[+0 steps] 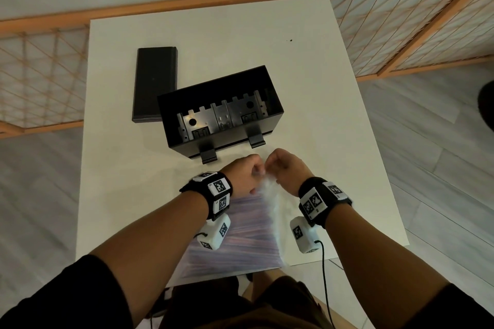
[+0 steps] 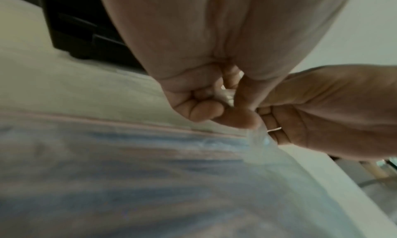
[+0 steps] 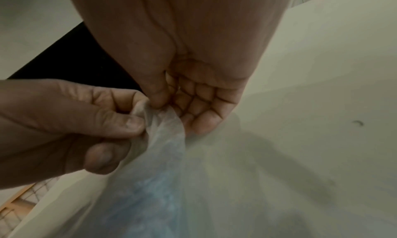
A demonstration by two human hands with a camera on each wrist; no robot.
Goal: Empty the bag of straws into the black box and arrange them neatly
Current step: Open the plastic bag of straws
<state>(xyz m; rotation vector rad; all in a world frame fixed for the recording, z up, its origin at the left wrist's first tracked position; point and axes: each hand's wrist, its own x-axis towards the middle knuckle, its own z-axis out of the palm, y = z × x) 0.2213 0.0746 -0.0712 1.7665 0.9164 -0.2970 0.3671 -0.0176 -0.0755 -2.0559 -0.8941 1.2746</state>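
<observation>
A clear plastic bag of pink and blue straws (image 1: pixel 235 235) lies at the near edge of the white table (image 1: pixel 315 93). Its gathered top rises between my hands. My left hand (image 1: pixel 257 170) and right hand (image 1: pixel 270 167) both pinch that twisted top, fingers curled, just in front of the black box (image 1: pixel 187 104). The box stands open, with metal brackets inside and two latches hanging on its near wall. In the left wrist view my left hand (image 2: pixel 206 104) pinches the bag (image 2: pixel 150 182). The right wrist view shows my right hand (image 3: pixel 163 104) pinching the bag's neck (image 3: pixel 163 136).
The box's black lid (image 1: pixel 155 83) lies flat on the table, behind and left of the box. A wooden lattice screen (image 1: pixel 401 21) runs behind the table. A small dark speck (image 1: pixel 290 40) sits on the far right of the tabletop.
</observation>
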